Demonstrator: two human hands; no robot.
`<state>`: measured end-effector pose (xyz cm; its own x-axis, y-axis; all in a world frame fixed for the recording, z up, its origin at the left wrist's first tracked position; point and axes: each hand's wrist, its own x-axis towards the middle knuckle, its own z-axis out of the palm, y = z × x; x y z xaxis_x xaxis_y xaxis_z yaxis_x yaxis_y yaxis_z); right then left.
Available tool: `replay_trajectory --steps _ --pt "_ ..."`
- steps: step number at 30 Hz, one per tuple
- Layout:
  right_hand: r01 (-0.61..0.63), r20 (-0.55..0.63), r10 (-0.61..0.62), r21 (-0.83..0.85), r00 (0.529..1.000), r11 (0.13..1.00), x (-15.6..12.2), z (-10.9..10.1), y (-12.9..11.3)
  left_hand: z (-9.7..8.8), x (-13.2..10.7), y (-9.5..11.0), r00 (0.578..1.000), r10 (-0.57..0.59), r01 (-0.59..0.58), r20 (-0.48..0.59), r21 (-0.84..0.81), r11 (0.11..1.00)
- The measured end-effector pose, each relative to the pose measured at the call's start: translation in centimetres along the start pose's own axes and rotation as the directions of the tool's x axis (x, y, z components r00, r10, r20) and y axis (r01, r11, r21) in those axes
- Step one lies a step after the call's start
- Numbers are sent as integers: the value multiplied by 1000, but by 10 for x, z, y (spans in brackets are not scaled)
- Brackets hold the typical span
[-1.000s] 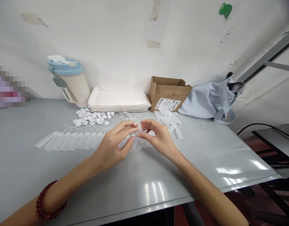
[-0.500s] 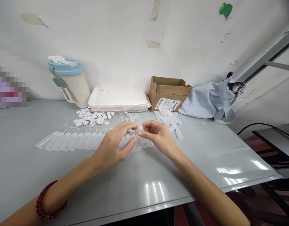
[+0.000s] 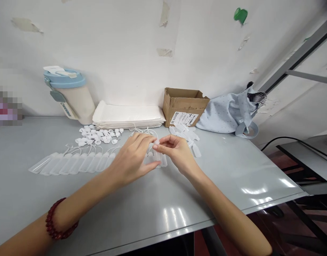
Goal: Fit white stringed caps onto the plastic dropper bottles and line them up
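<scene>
My right hand (image 3: 177, 153) pinches the white top of a translucent plastic sleeve (image 3: 157, 156) between thumb and fingers; a thin cord loop rises behind it. Beside it on the left is my left hand (image 3: 132, 156), thumb and fingers apart around the sleeve. Whether its fingertips touch the sleeve I cannot tell. A row of similar corded sleeves (image 3: 79, 163) lies overlapping on the table, partly hidden behind my left hand. Small white caps (image 3: 99, 136) are heaped behind the row. Loose cordless sleeves (image 3: 196, 150) lie to the right of my hands.
Along the wall of the grey table (image 3: 219, 170) stand a cream tumbler with a blue lid (image 3: 75, 101), a stack of white envelopes (image 3: 128, 115), an open cardboard box (image 3: 186, 106) and a light blue cloth bag (image 3: 219, 113). White cords (image 3: 138, 130) lie behind my hands.
The view has shifted slightly, so things on the table appear further left. My left thumb has moved lower along the sleeve, widening the gap to its fingers. My right hand keeps its pinch.
</scene>
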<state>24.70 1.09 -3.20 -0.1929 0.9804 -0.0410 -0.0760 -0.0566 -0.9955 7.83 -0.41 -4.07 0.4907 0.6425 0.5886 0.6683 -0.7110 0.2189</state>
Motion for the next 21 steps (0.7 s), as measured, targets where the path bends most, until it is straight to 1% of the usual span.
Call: replay_trajectory --steps 2,4,7,10,14,18,21 --pt "14 -14 -14 -6 1000 1000 2 -4 -1 1 6 1 1000 -12 12 -2 -3 1000" --pt "28 -17 -29 -49 999 998 4 -9 -5 3 11 2 999 -41 41 -1 -27 999" --pt "27 62 -14 -217 998 976 8 -23 -14 8 17 6 994 -106 108 31 -80 991" --pt "13 133 45 -404 990 915 10 -38 -25 16 20 9 981 -167 178 100 -126 976" --pt "-3 179 126 -566 976 825 11 -52 -33 26 21 12 960 -201 233 195 -156 960" --pt "11 203 174 -680 964 733 12 -56 -32 35 23 14 950 -187 234 250 -173 957" --pt "7 186 195 -741 963 671 13 -56 -31 40 24 16 943 -175 230 283 -173 958"
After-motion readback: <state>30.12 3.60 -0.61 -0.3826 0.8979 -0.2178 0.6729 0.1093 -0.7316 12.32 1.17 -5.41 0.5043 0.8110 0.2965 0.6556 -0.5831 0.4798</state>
